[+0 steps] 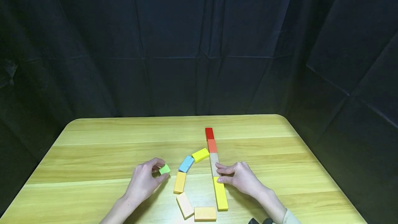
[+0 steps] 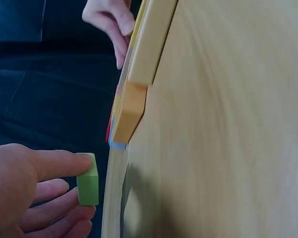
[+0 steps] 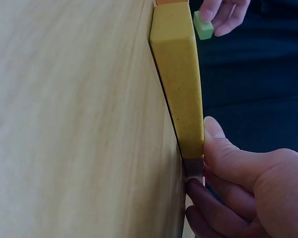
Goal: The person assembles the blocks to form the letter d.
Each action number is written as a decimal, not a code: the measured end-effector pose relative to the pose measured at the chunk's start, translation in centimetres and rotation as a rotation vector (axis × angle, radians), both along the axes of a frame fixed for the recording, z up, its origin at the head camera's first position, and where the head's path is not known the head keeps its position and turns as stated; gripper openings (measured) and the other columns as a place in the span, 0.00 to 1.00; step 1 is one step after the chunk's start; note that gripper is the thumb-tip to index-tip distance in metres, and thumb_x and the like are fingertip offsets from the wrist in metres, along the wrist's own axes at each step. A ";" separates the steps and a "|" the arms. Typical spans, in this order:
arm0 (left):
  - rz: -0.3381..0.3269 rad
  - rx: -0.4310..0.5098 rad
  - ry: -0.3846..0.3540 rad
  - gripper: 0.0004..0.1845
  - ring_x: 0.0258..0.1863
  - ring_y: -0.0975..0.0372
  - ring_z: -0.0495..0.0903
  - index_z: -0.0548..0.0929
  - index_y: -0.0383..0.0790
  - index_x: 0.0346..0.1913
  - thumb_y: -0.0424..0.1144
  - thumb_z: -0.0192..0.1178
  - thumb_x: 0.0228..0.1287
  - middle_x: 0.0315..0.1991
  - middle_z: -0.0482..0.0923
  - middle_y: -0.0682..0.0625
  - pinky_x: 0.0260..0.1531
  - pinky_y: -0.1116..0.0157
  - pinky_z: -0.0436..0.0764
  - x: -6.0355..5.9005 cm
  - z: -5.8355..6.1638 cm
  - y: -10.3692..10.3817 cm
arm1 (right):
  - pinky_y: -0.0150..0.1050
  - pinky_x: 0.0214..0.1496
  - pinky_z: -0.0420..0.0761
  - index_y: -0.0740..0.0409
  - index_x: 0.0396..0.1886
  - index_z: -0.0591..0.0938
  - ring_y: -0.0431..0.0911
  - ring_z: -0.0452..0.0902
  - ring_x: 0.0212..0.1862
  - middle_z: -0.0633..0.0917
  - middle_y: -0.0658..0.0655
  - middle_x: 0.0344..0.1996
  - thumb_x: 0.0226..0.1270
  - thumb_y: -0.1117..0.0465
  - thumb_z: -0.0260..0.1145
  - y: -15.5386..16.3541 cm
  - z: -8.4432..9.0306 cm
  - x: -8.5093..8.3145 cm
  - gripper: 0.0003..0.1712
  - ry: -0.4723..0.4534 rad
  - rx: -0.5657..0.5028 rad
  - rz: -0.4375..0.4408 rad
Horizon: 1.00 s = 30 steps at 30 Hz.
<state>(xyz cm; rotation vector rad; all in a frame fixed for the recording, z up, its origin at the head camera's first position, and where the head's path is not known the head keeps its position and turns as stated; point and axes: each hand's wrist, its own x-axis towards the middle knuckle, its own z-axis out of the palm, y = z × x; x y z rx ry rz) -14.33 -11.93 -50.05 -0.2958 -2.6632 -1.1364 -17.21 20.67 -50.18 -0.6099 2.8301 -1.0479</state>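
A small green block (image 1: 164,169) is pinched between thumb and fingers of the left hand (image 1: 143,182), apart from the blocks on the table. My right hand (image 1: 244,178) touches the straight row of blocks. Its thumb rests on the long yellow block (image 1: 220,193), and its bent fingers lie at the grey block (image 1: 214,164). Beyond the grey block, an orange-red block (image 1: 212,146) and a red block (image 1: 209,133) continue the row. In the right wrist view, the fingertips partly hide the grey block (image 3: 192,167).
A curve of blocks bows left from the row: a short yellow block (image 1: 200,155), a blue block (image 1: 186,164), an orange block (image 1: 179,182), a pale block (image 1: 185,205) and another light orange block (image 1: 205,214). Dark cloth (image 1: 174,51) hangs behind the wooden table (image 1: 102,155).
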 end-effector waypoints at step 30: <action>-0.568 -0.103 0.157 0.16 0.30 0.79 0.72 0.82 0.43 0.39 0.42 0.73 0.46 0.31 0.78 0.61 0.31 0.85 0.70 4.5 -0.2 12.1 | 0.47 0.60 0.73 0.48 0.42 0.87 0.48 0.72 0.59 0.82 0.42 0.51 0.48 0.47 0.73 0.1 0.2 -0.2 0.20 0.016 0.000 0.016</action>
